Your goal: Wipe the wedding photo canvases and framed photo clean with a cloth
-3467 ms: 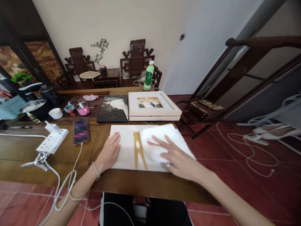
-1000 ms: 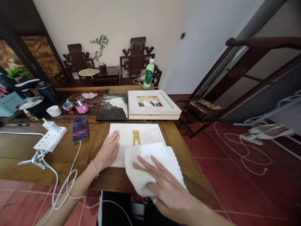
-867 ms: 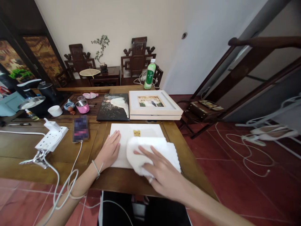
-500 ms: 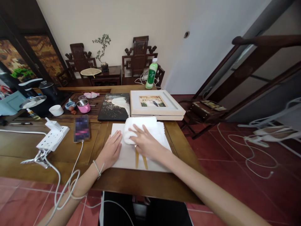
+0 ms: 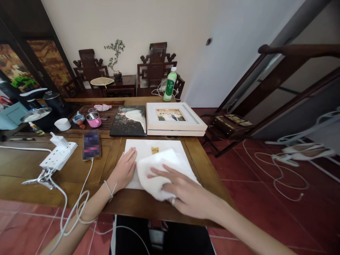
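On the table before me lies a flat white panel (image 5: 132, 181) with a gold-coloured shape (image 5: 154, 150) showing near its far edge. My left hand (image 5: 126, 166) rests flat on the panel's left side, fingers stretched out. A folded white towel (image 5: 152, 173) is under my right hand (image 5: 183, 189), which grips it and presses it over the panel's near right part. The towel hides much of the panel and overhangs its near edge. A dark picture panel (image 5: 127, 122) and a white-framed picture (image 5: 174, 129) lie just beyond.
A power strip (image 5: 58, 156) and a cabled phone (image 5: 91, 144) lie to the left. Behind them are a pink cup (image 5: 94, 121) and a white cup (image 5: 62, 124). A green bottle (image 5: 170, 85) stands at the far edge. White cable (image 5: 63, 202) loops by my left forearm.
My right hand has drawn the towel nearer and slightly right, uncovering the gold shape's far end and covering its two near strips. My left hand stays in place.
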The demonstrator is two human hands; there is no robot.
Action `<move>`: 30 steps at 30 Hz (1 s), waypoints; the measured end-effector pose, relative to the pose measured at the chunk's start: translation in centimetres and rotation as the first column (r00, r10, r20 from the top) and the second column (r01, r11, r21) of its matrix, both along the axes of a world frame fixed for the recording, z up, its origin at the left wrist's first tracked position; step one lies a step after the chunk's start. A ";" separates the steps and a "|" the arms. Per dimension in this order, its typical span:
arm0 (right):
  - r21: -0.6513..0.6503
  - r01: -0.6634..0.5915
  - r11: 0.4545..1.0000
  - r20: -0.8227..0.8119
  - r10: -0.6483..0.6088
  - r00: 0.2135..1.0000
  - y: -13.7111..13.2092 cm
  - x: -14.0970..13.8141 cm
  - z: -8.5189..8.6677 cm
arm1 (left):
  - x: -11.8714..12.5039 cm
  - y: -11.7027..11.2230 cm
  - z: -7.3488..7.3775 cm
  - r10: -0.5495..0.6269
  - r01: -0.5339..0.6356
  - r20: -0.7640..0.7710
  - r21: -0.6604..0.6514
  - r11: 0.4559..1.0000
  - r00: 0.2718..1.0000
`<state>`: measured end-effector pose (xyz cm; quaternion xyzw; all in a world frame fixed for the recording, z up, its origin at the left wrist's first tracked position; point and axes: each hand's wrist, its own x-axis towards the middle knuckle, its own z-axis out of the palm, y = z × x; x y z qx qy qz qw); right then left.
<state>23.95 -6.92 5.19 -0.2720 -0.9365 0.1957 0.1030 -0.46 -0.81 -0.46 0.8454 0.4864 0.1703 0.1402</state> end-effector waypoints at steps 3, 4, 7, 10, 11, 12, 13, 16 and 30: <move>0.063 0.107 0.992 -0.015 -0.106 0.994 2.6 0.0 -0.5 | 0.1 0.0 0.0 0.010 -0.011 -0.016 -0.011 1.000 1.000; 0.093 0.149 0.984 -0.014 -0.149 0.989 3.6 -0.2 -0.8 | 0.1 0.0 0.0 0.011 -0.011 -0.018 -0.015 1.000 1.000; 0.178 0.272 0.946 0.025 -0.280 0.960 6.1 -1.5 -1.6 | 0.1 -0.1 0.0 0.010 -0.009 0.010 -0.025 1.000 1.000; 0.221 0.351 0.910 0.070 -0.374 0.925 7.3 -3.5 -1.7 | 0.1 -0.2 0.3 0.040 -0.038 0.125 -0.015 0.999 0.991; 0.227 0.365 0.903 0.076 -0.390 0.918 7.3 -4.2 -1.6 | 0.1 -0.2 0.5 0.062 -0.061 0.180 -0.014 0.998 0.982; 0.230 0.366 0.902 0.082 -0.393 0.916 7.2 -5.0 -1.5 | 0.1 -0.3 0.6 0.090 -0.089 0.236 -0.015 0.996 0.968; 0.233 0.350 0.907 0.092 -0.379 0.921 6.9 -5.6 -1.4 | 0.1 -0.3 0.8 0.117 -0.117 0.288 -0.017 0.993 0.950; 0.215 0.207 0.954 0.154 -0.242 0.958 5.6 -6.8 -1.2 | 0.0 -0.4 1.1 0.154 -0.157 0.388 -0.022 0.987 0.909; -0.009 -0.064 0.998 0.007 0.064 0.998 0.5 -0.7 0.8 | 0.1 -0.5 0.5 0.031 -0.023 0.188 -0.040 0.999 0.982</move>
